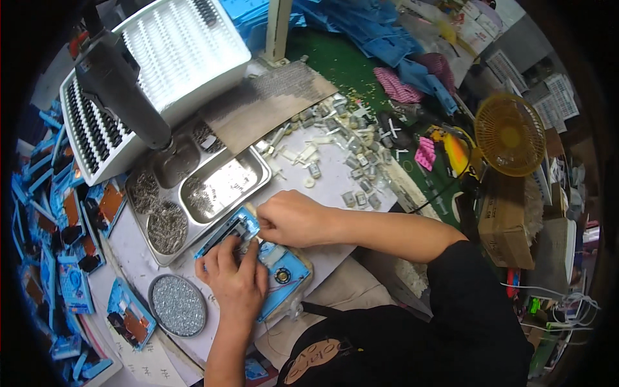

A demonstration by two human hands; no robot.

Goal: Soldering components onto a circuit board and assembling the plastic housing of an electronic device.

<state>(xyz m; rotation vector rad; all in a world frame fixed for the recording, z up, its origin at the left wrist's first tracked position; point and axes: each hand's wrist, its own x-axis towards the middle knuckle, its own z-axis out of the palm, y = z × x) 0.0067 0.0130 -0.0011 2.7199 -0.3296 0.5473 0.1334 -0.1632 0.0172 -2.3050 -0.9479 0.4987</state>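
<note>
An opened blue plastic casing (276, 303) lies tilted at the table's near edge, with a round black and brass-coloured part and thin wires inside it. My left hand (235, 276) holds the casing from the left, its fingers bent over a dark part near the upper end. From the right, my right hand (290, 218) reaches to that same end, fingers curled in a pinch. Whatever sits between those fingertips is hidden. Just beyond my hands stands a metal compartment tray (260, 169) with small screws and metal parts in its hollows.
A dark electric screwdriver (126, 90) hangs over the tray. A round dish (177, 304) of small silvery pieces stands left of my left hand. Many blue casings (76, 284) are piled at far left. Small motor-like parts (361, 171) litter the table beyond my right forearm. A white rack (187, 51) stands behind.
</note>
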